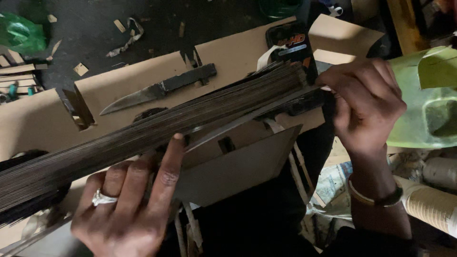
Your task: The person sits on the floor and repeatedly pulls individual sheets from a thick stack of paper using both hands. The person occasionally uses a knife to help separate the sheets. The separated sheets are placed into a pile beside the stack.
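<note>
One stick bundle (pixel 143 138), long, dark, lying diagonal across cardboard (pixel 233 52). Left hand (pixel 128 209), ringed, clamped on bundle's near-left stretch; right hand (pixel 366 102) pinched at its far-right end. One knife (pixel 157 90) far left on cardboard, apart from bundle. Cardboard edges ragged; free room scarce, scraps (pixel 128 35) beyond.

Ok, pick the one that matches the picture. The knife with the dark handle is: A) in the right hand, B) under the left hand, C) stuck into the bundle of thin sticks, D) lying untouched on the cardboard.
D: the knife lies flat on the cardboard, apart from both hands, while the left hand and right hand grip the bundle of thin dark sticks.
</note>
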